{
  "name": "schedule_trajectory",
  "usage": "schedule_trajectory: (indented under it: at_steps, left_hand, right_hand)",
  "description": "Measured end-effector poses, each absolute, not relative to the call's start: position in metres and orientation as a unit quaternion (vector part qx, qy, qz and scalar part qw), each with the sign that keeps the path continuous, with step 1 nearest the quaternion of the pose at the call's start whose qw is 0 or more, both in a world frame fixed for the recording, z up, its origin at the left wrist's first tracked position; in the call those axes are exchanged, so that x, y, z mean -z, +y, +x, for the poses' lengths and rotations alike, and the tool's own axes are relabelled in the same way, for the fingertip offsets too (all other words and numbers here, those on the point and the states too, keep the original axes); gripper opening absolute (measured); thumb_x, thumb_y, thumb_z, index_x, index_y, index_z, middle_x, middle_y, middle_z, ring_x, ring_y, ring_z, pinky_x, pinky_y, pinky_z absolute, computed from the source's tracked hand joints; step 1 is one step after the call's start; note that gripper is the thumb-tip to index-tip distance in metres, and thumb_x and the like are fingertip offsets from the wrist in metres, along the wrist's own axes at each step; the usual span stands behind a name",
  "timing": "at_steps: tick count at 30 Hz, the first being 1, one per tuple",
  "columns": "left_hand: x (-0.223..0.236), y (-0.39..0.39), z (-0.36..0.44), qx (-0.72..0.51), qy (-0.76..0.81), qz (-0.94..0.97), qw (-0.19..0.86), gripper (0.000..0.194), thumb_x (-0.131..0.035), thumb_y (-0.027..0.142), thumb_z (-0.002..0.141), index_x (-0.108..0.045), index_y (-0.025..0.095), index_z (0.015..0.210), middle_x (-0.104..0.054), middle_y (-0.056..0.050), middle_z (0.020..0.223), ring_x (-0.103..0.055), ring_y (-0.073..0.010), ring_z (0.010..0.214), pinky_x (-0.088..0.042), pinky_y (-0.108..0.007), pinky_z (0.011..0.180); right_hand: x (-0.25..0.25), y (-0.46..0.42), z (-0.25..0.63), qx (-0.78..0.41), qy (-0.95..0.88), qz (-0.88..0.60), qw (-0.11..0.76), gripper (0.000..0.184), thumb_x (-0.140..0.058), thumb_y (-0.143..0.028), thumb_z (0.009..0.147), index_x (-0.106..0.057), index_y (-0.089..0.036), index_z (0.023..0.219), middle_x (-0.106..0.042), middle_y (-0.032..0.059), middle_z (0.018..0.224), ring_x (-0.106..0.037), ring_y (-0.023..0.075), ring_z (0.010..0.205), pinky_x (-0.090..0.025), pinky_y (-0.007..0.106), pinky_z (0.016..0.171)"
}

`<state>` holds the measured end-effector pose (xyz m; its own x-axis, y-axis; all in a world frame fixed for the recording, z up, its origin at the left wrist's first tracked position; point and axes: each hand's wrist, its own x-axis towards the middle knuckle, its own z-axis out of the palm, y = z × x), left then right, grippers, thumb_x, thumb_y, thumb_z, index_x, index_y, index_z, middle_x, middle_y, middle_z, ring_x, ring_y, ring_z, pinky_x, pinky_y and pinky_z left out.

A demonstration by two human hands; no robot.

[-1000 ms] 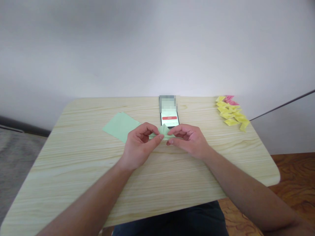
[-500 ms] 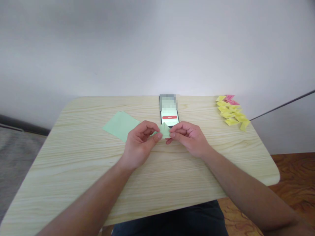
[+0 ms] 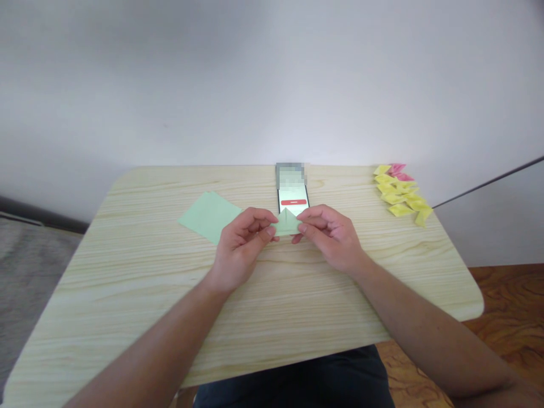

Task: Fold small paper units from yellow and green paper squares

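A small piece of folded green paper (image 3: 287, 222) is held up over the table, its pointed tip towards the wall and a crease running down from that tip. My left hand (image 3: 244, 243) pinches its left corner between thumb and fingers. On the opposite corner, my right hand (image 3: 329, 235) has the same kind of pinch. Flat green paper sheets (image 3: 210, 215) lie beyond my left hand, partly covered by it. Just behind the folded paper is a phone (image 3: 293, 192) with a lit screen, its lower end hidden by the paper.
Several folded yellow paper pieces (image 3: 393, 198) sit at the table's back right, with pink folded pieces (image 3: 402, 171) among them. A white wall (image 3: 272, 85) rises behind the wooden table (image 3: 170, 306). The table's right corner is rounded.
Both hands have shifted slightly apart and a little up, with the green paper between them. More of its folded triangle shows now.
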<state>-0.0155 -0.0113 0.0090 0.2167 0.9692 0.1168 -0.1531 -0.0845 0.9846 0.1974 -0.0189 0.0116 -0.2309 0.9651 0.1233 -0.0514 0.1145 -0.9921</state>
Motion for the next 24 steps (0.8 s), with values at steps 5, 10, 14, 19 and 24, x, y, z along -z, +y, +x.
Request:
schedule_trajectory:
  at_steps: [5,10,14,19,24]
  left_hand:
    - [-0.011,-0.013,-0.015,-0.476,0.374,0.543,0.582,0.036,-0.077,0.028,0.086,-0.061,0.022,0.118,-0.072,-0.002,0.084,-0.069,-0.0165,0.078,-0.056,-0.029,0.074]
    - [-0.011,-0.014,-0.014,-0.452,0.37,0.532,0.613,0.04,-0.079,0.03,0.085,-0.058,0.02,0.117,-0.075,-0.004,0.088,-0.072,-0.0179,0.079,-0.056,-0.031,0.075]
    - [-0.013,-0.014,-0.013,-0.466,0.364,0.535,0.604,0.039,-0.08,0.03,0.084,-0.058,0.019,0.115,-0.077,-0.005,0.089,-0.074,-0.0186,0.081,-0.057,-0.031,0.077]
    - [-0.013,-0.012,-0.013,-0.476,0.366,0.535,0.594,0.039,-0.08,0.029,0.085,-0.057,0.02,0.114,-0.077,-0.003,0.087,-0.073,-0.0164,0.078,-0.056,-0.028,0.076]
    - [-0.014,-0.013,-0.012,-0.475,0.357,0.533,0.602,0.039,-0.079,0.03,0.085,-0.056,0.02,0.114,-0.076,-0.004,0.089,-0.073,-0.0168,0.081,-0.057,-0.029,0.078]
  right_hand:
    - [-0.016,-0.022,0.196,-0.53,-0.57,-0.406,0.479,0.027,-0.072,-0.039,0.092,-0.062,-0.025,0.113,-0.078,0.0026,0.091,-0.076,0.019,0.076,-0.06,0.035,0.076]
    - [-0.02,-0.029,0.193,-0.494,-0.608,-0.416,0.462,0.028,-0.071,-0.036,0.093,-0.061,-0.025,0.117,-0.077,0.0037,0.096,-0.075,0.0188,0.078,-0.06,0.034,0.074]
    - [-0.018,-0.028,0.193,-0.512,-0.597,-0.411,0.46,0.044,-0.077,-0.034,0.089,-0.058,-0.026,0.128,-0.077,0.0025,0.091,-0.075,0.0196,0.083,-0.059,0.034,0.078]
    - [-0.013,-0.021,0.198,-0.562,-0.575,-0.41,0.431,0.03,-0.082,-0.039,0.083,-0.073,-0.019,0.104,-0.079,0.0065,0.091,-0.075,0.0205,0.084,-0.059,0.034,0.08]
    - [-0.015,-0.018,0.202,-0.571,-0.577,-0.409,0.417,0.027,-0.076,-0.045,0.088,-0.076,-0.019,0.092,-0.079,0.0058,0.088,-0.074,0.019,0.08,-0.059,0.034,0.078]
